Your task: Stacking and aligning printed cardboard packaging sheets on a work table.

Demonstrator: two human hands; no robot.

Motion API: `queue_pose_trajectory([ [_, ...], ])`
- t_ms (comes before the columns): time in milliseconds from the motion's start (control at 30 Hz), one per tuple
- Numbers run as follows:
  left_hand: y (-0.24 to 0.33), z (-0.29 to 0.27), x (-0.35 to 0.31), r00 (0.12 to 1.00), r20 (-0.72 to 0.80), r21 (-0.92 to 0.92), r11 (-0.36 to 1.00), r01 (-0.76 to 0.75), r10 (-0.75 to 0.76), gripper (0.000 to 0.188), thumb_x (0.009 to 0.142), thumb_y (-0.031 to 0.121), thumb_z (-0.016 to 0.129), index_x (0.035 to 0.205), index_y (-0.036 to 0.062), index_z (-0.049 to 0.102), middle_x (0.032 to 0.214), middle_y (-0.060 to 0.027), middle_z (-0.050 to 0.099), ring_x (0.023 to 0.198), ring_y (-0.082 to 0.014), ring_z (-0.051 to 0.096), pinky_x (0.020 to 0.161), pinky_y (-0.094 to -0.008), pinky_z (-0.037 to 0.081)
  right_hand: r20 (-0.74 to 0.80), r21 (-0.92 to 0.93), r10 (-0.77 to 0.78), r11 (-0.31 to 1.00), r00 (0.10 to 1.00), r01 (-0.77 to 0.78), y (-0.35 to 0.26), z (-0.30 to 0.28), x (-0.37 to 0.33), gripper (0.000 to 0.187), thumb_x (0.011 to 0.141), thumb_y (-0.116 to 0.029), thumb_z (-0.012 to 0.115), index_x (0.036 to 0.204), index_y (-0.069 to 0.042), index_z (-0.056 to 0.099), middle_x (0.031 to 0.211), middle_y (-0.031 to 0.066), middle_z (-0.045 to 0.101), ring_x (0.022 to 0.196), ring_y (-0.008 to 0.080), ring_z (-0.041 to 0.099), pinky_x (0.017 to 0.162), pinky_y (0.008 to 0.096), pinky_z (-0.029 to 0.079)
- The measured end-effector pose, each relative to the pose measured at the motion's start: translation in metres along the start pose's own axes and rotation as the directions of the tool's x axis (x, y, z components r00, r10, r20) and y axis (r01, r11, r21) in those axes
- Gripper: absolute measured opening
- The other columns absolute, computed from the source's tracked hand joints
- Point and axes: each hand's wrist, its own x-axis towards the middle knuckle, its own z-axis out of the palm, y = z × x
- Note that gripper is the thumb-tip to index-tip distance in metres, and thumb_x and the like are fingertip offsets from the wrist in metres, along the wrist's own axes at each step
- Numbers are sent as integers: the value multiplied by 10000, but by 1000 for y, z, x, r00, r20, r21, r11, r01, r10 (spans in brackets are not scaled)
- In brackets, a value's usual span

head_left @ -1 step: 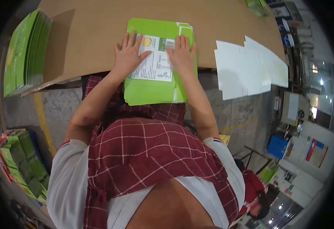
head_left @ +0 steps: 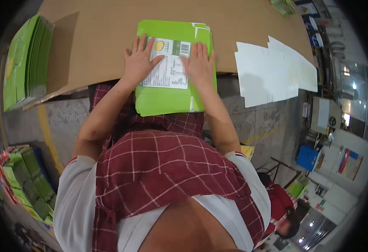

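Note:
A flat green carton blank (head_left: 163, 101) with a white printed panel lies at the table's near edge, its lower part jutting over the edge toward my apron. Offset corners at its top right show more than one layer. My left hand (head_left: 140, 65) lies spread on its left side, fingertips pointing away and thumb on the white panel. On its right side rests my right hand (head_left: 200, 67), flat, with the fingers stretched out close together and the thumb apart. Neither hand grips anything.
The brown table (head_left: 104, 38) carries a stack of green cartons (head_left: 28, 63) at left and white blanks (head_left: 272, 75) overhanging its edge at right. More green cartons (head_left: 283, 6) lie far right. Green packages (head_left: 28, 180) stand low at left. Another person (head_left: 278, 201) is at lower right.
The view has shifted slightly. My right hand sits a touch lower on the carton blank; my left hand stays spread on it.

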Motion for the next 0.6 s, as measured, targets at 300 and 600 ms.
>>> queue_pose_trajectory([
  [300,-4,-3,-1,998,59,-42,999,26,-24,650,795,522,463,1299,134,329,1379,-135,221,1276,-295,195,926,-603,194,19,554,219,810,976,-193,93,-60,-118,558,803,-375,519,1247,-76,363,1197,204,443,1183,339,335,963,515,240],
  [600,-1,0,4,991,126,-67,996,57,-49,655,797,520,463,1306,138,313,1392,-134,189,1286,-282,175,935,-599,195,346,-234,470,881,812,-411,158,-29,-76,539,798,-284,529,1283,-175,320,1047,213,530,897,354,553,729,439,454],
])
